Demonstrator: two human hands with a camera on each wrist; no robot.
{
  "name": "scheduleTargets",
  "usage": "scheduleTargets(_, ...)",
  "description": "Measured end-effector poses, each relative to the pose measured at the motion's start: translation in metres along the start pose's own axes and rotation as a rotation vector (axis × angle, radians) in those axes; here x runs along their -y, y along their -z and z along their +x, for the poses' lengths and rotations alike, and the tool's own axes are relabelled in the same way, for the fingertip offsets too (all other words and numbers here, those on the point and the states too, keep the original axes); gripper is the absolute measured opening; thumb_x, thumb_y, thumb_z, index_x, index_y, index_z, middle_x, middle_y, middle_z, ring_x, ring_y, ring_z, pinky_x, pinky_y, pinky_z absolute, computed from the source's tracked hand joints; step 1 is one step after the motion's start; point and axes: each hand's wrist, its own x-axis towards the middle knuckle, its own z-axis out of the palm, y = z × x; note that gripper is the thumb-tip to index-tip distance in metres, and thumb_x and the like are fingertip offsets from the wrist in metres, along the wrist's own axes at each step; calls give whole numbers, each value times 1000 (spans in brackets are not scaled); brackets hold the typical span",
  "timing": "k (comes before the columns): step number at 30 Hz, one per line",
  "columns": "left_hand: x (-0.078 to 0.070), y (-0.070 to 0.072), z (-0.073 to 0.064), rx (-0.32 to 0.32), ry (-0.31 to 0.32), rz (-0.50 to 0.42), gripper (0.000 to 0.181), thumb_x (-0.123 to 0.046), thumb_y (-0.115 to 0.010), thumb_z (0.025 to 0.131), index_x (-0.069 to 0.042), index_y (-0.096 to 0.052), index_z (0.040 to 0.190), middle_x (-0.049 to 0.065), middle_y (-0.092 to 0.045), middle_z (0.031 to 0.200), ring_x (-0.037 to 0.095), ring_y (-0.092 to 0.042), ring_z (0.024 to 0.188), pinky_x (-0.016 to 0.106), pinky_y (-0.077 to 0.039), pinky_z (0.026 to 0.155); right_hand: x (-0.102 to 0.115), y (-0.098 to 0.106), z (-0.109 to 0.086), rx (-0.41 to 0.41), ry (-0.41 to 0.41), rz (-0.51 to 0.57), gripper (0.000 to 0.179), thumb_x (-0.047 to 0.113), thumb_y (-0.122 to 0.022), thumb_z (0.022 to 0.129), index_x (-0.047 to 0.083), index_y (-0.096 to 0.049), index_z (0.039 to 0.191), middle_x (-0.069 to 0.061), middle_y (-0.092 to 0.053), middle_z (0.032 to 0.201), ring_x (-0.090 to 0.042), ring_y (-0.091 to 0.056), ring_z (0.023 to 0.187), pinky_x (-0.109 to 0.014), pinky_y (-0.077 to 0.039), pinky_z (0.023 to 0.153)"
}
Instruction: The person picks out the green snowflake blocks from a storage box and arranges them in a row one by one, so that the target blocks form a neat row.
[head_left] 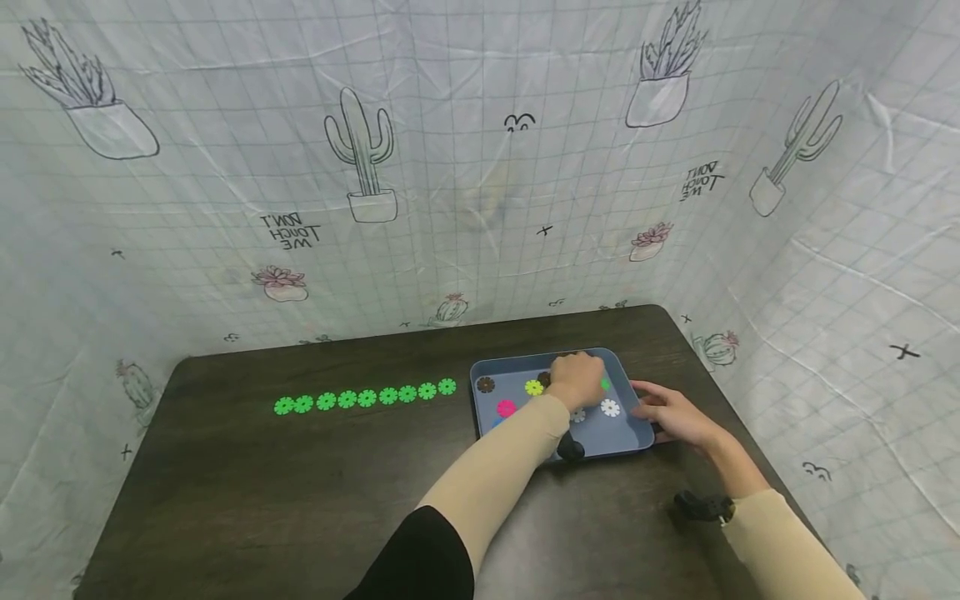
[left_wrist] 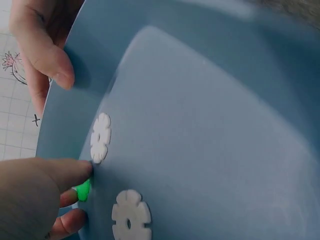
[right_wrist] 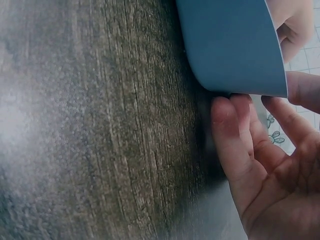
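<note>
My left hand (head_left: 576, 379) reaches into the blue-grey tray (head_left: 626, 433), near its right end. In the left wrist view its thumb and fingers come together around a green flower-shaped disc (left_wrist: 83, 191), partly hidden by them. Two white flower-shaped discs lie close by, one white disc (left_wrist: 101, 138) just ahead of the fingertips. My right hand (head_left: 678, 414) holds the tray's right side, the thumb over the rim and the other fingers against the outside and underside, as the right wrist view shows.
Brown (head_left: 486, 384), yellow (head_left: 533, 387) and pink discs (head_left: 506, 408) lie in the tray's left part. Left of the tray, several green discs (head_left: 367, 398) form a row on the dark wooden table (head_left: 300, 500). A patterned white cloth (head_left: 465, 167) hangs around the table.
</note>
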Motion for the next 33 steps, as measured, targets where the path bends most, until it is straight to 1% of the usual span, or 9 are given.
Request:
scheduleTargets(4, 3, -2, -1, 7, 11, -46, 16, -40, -72, 97, -25, -76, 97, -5, -69, 97, 12, -61, 78, 35, -54, 69, 0, -3, 2, 8, 4, 12, 70, 19, -60, 105, 2, -25, 163, -30, -54, 138, -31, -66, 108, -50, -59, 81)
scheduleTargets(9, 9, 0, -9, -6, 29, -123, 25, -38, -75, 94, -21, -63, 80, -6, -57, 76, 11, -54, 66, 33, -48, 60, -1, -3, 3, 11, 8, 10, 70, 19, -60, 105, 2, -25, 163, -31, -54, 138, -31, -66, 109, -50, -59, 81)
scheduleTargets(15, 17, 6, -19, -64, 53, -238, 46, -24, -73, 92, -19, -40, 61, -5, -23, 56, 12, -22, 50, 29, -25, 49, 1, 0, 1, 0, 3, -26, 69, 21, -61, 104, 3, -28, 162, -29, -54, 138, -31, -64, 111, -50, -59, 83)
scheduleTargets(19, 20, 7, -23, -84, 65, -289, 48, -17, -71, 88, -20, -34, 57, -5, -16, 55, 12, -13, 50, 28, -17, 49, 2, -1, 1, 6, 2, -28, 70, 21, -61, 104, 2, -27, 162, -30, -53, 138, -31, -64, 111, -50, -59, 83)
scheduleTargets(22, 23, 7, -23, -91, 73, -315, 39, -15, -70, 86, -21, -41, 60, -8, -23, 58, 11, -20, 52, 28, -21, 52, 2, -1, 1, 5, -2, -18, 70, 21, -62, 104, 2, -27, 162, -30, -53, 138, -31, -65, 110, -50, -59, 83)
scheduleTargets(24, 26, 7, -25, -110, 79, -323, 24, -16, -70, 86, -24, -57, 67, -13, -40, 62, 8, -32, 55, 27, -29, 54, 1, -1, 1, 5, -2, -16, 70, 21, -62, 104, 2, -27, 162, -31, -52, 139, -31, -65, 110, -50, -59, 83)
scheduleTargets(26, 30, 7, -27, -124, 85, -338, 9, -19, -71, 87, -27, -71, 84, -17, -59, 75, 6, -48, 62, 28, -39, 60, 1, -2, 2, 6, -4, -12, 71, 21, -62, 104, 2, -26, 162, -32, -51, 140, -31, -65, 111, -51, -59, 84)
scheduleTargets(29, 36, 9, -31, -148, 95, -354, 22, -23, -72, 88, -30, -78, 108, -16, -72, 101, 10, -64, 79, 33, -49, 70, 1, -1, 2, 11, -6, -8, 71, 21, -62, 104, 3, -25, 163, -33, -49, 142, -32, -65, 112, -51, -59, 84)
scheduleTargets(33, 46, 12, -39, -166, 108, -367, 21, -28, -72, 91, -29, -76, 110, -15, -73, 103, 12, -66, 83, 34, -49, 72, 2, -1, 2, 12, -3, -12, 72, 21, -62, 104, 3, -24, 163, -33, -49, 142, -32, -65, 112, -50, -59, 84)
